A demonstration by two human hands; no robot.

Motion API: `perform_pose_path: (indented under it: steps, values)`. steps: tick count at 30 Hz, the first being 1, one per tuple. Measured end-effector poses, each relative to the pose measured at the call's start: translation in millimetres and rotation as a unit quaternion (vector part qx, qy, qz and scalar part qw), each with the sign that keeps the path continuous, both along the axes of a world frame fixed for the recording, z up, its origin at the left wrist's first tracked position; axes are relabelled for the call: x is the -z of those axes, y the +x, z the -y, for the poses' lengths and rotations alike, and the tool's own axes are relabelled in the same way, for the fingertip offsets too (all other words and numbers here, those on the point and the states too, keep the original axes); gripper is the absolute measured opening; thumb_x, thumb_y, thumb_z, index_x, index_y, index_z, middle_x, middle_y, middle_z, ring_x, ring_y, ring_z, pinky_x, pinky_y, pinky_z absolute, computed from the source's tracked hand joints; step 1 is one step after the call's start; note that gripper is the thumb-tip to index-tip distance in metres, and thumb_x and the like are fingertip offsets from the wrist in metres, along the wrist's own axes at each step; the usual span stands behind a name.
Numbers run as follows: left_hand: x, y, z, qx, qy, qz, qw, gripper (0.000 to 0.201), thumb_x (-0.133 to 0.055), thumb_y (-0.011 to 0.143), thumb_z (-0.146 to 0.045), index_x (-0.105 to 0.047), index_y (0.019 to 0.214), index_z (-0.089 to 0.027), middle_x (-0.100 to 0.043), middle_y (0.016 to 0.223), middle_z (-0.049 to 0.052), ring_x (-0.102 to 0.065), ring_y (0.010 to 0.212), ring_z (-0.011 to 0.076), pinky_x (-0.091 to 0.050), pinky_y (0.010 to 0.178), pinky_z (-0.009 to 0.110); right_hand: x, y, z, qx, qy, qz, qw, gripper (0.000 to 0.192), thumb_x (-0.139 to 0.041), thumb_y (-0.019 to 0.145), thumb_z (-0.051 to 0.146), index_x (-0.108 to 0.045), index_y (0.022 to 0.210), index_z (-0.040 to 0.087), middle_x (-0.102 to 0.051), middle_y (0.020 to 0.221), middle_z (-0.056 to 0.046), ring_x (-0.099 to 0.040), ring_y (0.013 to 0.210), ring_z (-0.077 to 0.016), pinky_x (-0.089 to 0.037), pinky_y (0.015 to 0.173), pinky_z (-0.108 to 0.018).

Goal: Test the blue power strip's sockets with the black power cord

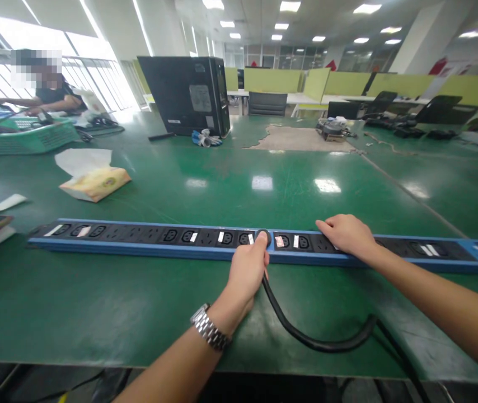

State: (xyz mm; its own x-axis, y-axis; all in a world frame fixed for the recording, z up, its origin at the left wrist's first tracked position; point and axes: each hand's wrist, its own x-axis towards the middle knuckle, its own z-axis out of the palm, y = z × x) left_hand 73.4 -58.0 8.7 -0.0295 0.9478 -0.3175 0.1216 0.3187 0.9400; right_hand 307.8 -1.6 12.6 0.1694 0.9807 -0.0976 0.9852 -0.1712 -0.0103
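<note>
Head view: left hand (247,268) fingers pinch a black plug (263,237) at the power strip (146,235); right hand (346,234) lies flat, fingers together.

We note our left hand (247,268) extended forward, fingers curled closed in a grip, watch on the wrist, our right hand (346,234) reaching in from the right, palm down, fingers flat, forearm bare.

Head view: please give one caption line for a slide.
Left hand grips a black plug at the power strip; right hand rests on it.
</note>
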Motion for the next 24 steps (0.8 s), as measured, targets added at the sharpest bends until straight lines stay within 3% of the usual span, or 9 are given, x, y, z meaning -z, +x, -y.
perform_pose_path:
  steps: [3,6,9,12,16,24]
  values:
    - [2.4,4,-2,0.017,-0.013,-0.014,1.000,0.054,-0.044,0.089,-0.052,-0.046,0.047,-0.018,-0.040,0.033,-0.002,-0.035,0.030,0.0066,-0.023,0.036,0.020,-15.5,-16,-5,0.014,0.031,-0.003,0.999,0.047,-0.035,0.087,0.049,-0.074,0.084,0.023,-0.072,0.091,-0.010,-0.066,0.087,-0.0249,-0.044,0.066,-0.030]
    - [-1.3,4,-2,0.040,-0.058,0.024,0.997,0.050,-0.042,0.089,-0.053,-0.048,0.055,-0.018,-0.042,0.035,-0.003,-0.031,0.029,0.0062,-0.018,0.034,0.018,-37.5,-66,-17,-0.039,0.060,-0.093,0.993,0.048,-0.035,0.088,0.047,-0.074,0.092,0.022,-0.072,0.100,-0.010,-0.066,0.089,-0.0214,-0.046,0.072,-0.028]
    - [-9.5,-7,-3,0.104,-0.126,0.126,0.978,0.036,-0.044,0.090,-0.045,-0.051,0.068,-0.018,-0.048,0.043,-0.004,-0.032,0.032,0.0062,-0.018,0.032,0.017,-47.5,-128,-27,-0.094,-0.008,-0.159,0.983,0.050,-0.038,0.086,0.049,-0.074,0.099,0.017,-0.071,0.106,-0.013,-0.067,0.095,-0.0232,-0.049,0.075,-0.029]
    - [-15.9,-19,-7,0.156,-0.167,0.193,0.954,0.024,-0.044,0.090,-0.030,-0.054,0.074,-0.016,-0.053,0.052,-0.002,-0.039,0.035,0.0060,-0.027,0.032,0.016,-41.1,-166,-29,-0.087,-0.045,-0.120,0.988,0.050,-0.046,0.081,0.048,-0.073,0.107,0.016,-0.070,0.111,-0.016,-0.066,0.099,-0.0277,-0.050,0.079,-0.035]
    - [-15.6,-26,-11,0.173,-0.170,0.213,0.946,0.025,-0.044,0.090,-0.026,-0.057,0.074,-0.012,-0.059,0.056,0.003,-0.046,0.036,0.0065,-0.035,0.033,0.017,-29.5,-170,-27,-0.098,-0.043,-0.097,0.989,0.052,-0.043,0.081,0.048,-0.074,0.106,0.014,-0.070,0.107,-0.018,-0.067,0.096,-0.0284,-0.051,0.078,-0.035]
    - [-7.9,-23,-10,0.163,-0.162,0.225,0.947,0.025,-0.046,0.089,-0.026,-0.057,0.070,-0.013,-0.056,0.050,0.001,-0.041,0.033,0.0056,-0.029,0.032,0.017,-26.0,-170,-24,-0.114,-0.003,-0.070,0.991,0.048,-0.039,0.083,0.044,-0.076,0.093,0.015,-0.073,0.095,-0.015,-0.068,0.086,-0.0241,-0.048,0.072,-0.030]
